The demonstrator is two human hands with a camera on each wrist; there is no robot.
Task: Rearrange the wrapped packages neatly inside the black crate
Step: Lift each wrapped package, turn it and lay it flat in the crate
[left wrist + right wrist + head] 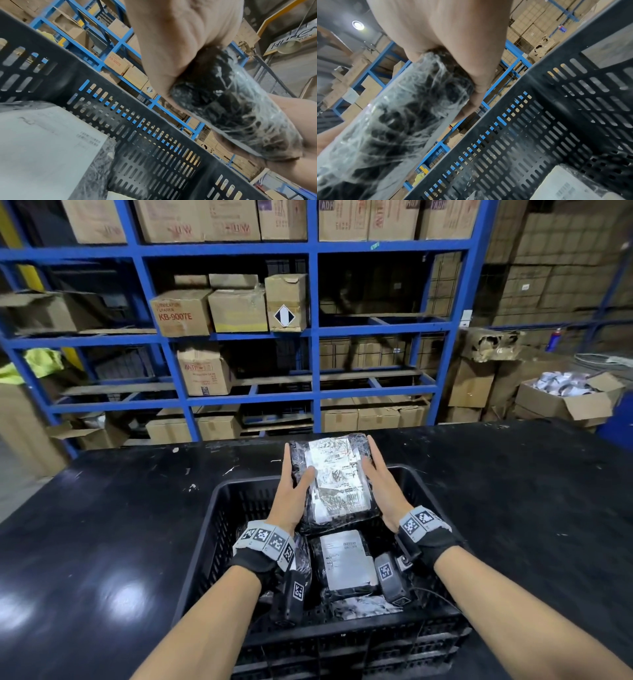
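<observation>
Both hands hold one wrapped package, black film with a white label, tilted above the far half of the black crate. My left hand grips its left edge, thumb on the label. My right hand grips its right edge. In the left wrist view the left hand clasps the package over the slotted crate wall. The right wrist view shows the right hand on the package. Other packages lie in the crate; one labelled package lies face up below my wrists.
The crate stands near the front edge of a black table. Behind the table is a blue shelving rack holding cardboard boxes. An open carton and stacked boxes stand at the back right.
</observation>
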